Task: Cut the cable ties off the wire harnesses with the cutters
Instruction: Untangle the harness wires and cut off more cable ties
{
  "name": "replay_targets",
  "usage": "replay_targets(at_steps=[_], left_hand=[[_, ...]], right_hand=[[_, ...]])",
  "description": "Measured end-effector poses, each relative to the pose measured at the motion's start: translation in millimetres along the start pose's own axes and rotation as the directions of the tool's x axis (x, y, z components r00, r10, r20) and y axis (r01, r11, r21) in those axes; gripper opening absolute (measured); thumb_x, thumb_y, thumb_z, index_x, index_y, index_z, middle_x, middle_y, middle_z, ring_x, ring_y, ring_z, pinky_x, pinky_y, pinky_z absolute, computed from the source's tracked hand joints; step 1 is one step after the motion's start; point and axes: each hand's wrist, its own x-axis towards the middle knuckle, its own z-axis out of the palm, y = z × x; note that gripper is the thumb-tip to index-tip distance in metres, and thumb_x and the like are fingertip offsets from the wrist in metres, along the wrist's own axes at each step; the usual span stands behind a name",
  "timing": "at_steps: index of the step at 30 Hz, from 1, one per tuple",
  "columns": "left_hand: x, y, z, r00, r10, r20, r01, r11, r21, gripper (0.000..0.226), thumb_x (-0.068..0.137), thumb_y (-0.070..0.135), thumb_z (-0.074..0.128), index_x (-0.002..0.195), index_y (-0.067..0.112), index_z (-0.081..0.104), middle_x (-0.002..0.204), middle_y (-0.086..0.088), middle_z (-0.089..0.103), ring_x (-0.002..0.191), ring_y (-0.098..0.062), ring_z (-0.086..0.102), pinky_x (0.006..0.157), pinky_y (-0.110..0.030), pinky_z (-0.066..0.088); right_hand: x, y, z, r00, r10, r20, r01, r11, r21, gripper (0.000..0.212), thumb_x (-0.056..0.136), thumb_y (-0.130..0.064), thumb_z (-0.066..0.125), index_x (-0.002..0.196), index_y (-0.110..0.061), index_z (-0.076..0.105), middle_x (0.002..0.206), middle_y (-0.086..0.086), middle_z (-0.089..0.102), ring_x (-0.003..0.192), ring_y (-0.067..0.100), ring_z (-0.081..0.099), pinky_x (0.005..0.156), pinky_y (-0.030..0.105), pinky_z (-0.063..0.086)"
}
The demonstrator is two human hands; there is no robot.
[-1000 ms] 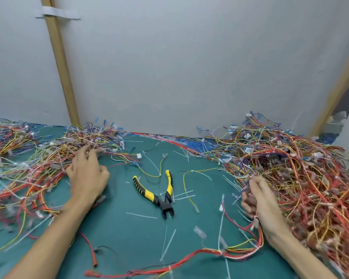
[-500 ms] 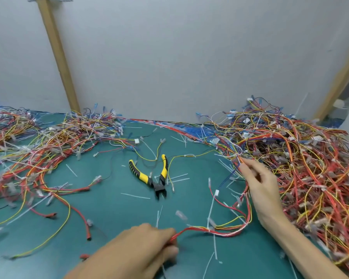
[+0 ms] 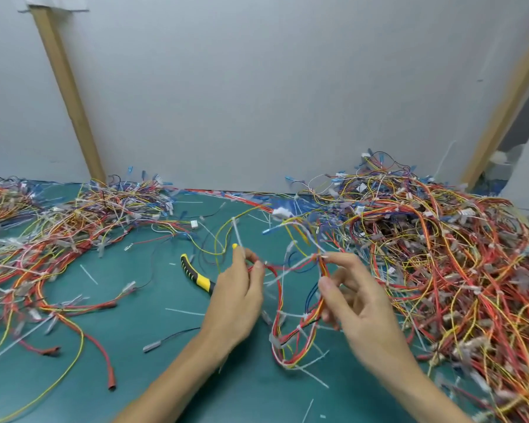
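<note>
Two hands, left [image 3: 239,297] and right [image 3: 358,306], pinch one harness [image 3: 306,325] above one cutters [image 3: 196,274].

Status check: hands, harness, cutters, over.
Left hand and right hand both pinch one wire harness. Cable ties on it. Cutters lie unheld on mat, partly behind left hand.
</note>
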Motion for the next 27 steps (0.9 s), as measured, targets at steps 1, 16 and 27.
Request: replay_targets(at_steps=[1,16,27], left_hand=[[-2,-4,1,0.999,0.037,-0.015,-0.037,0.999,0.000,0.005,0.104,0.024,0.044,0.102,0.023,0.048,0.081,0.008,0.060,0.077,-0.001,0.054,0.069,-0.025,0.035],[-34,22,-6,0.903,0.370,-0.218,-0.374,0.927,0.027,0.019,0.091,0.031,0.059,0.108,0.025,0.052,0.109,0.015,0.051,0.108,-0.015,0.051,0.090,-0.034,0.043],[-37,32,3,0.988,0.152,-0.008,-0.150,0.960,-0.239,0.016,0.094,0.035,0.061,0.104,0.033,0.072,0.102,0.022,0.073,0.103,-0.007,0.066,0.090,-0.027,0.045]], right_hand=[[-1,2,1,1.000,-0.003,-0.004,0.003,1.000,-0.021,0.023,0.089,-0.040,0.061,0.112,-0.043,0.061,0.078,-0.002,0.057,0.058,0.014,0.061,0.056,0.023,0.050],[-7,18,9,0.994,0.011,-0.106,-0.024,0.993,-0.115,0.024,0.091,-0.032,0.064,0.111,-0.044,0.060,0.077,0.004,0.060,0.048,0.021,0.065,0.047,0.021,0.047],[-13,15,10,0.952,-0.281,-0.121,0.128,0.724,-0.678,0.023,0.091,-0.036,0.058,0.114,-0.040,0.059,0.071,-0.009,0.053,0.045,0.003,0.046,0.045,0.027,0.044]])
